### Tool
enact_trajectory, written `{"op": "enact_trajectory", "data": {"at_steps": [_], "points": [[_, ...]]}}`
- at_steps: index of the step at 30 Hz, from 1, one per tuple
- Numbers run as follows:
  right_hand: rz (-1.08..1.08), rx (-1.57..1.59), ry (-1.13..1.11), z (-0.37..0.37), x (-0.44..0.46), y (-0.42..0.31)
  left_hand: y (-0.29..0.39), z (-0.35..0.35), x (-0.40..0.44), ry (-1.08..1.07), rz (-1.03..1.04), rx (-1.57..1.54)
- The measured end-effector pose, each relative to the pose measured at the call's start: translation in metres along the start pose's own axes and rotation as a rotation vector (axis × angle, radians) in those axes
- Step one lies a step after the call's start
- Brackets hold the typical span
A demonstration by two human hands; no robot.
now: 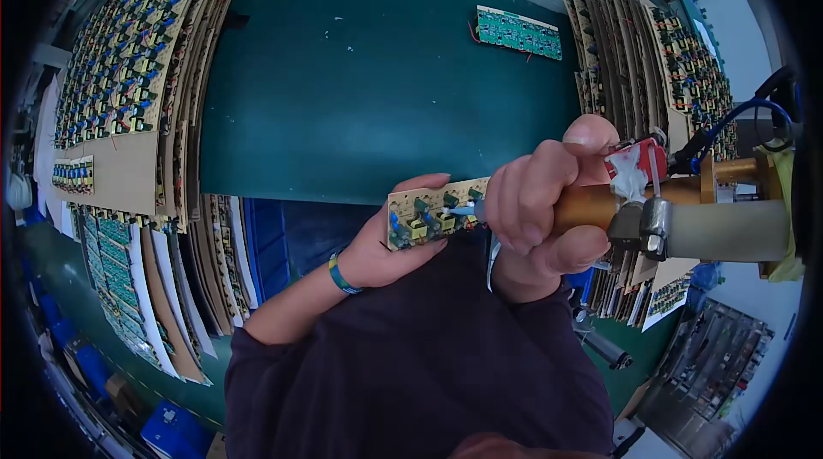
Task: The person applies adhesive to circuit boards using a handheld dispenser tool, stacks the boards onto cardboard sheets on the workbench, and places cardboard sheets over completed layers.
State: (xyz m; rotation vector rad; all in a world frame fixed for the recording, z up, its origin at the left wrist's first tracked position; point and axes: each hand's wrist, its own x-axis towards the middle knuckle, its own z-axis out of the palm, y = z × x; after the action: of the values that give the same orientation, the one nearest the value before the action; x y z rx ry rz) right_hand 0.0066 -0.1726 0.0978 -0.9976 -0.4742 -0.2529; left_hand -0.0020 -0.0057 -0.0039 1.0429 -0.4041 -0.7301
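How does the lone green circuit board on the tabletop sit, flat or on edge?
Flat: the green circuit board shows its broad face upward, with red wires poking out from its edges.

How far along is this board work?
Looks done: parts are mounted on the small board. In hand: that board in the left hand, the dispenser in the right hand, nozzle at the parts. Left: seemingly the spot at the nozzle. Can't tell whether the green board or stacked boards are finished.

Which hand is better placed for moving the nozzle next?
Probably the right hand: it holds the dispenser, with the nozzle at the circuit board, while the left hand supports that board.
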Motion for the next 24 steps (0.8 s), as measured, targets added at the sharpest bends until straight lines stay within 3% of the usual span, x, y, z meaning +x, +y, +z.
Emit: {"op": "enact_trajectory", "data": {"at_steps": [24], "points": [[-0.023, 0.054, -0.018, 0.019, 0.004, 0.006, 0.001, 0.005, 0.005, -0.057, 0.015, 0.118]]}}
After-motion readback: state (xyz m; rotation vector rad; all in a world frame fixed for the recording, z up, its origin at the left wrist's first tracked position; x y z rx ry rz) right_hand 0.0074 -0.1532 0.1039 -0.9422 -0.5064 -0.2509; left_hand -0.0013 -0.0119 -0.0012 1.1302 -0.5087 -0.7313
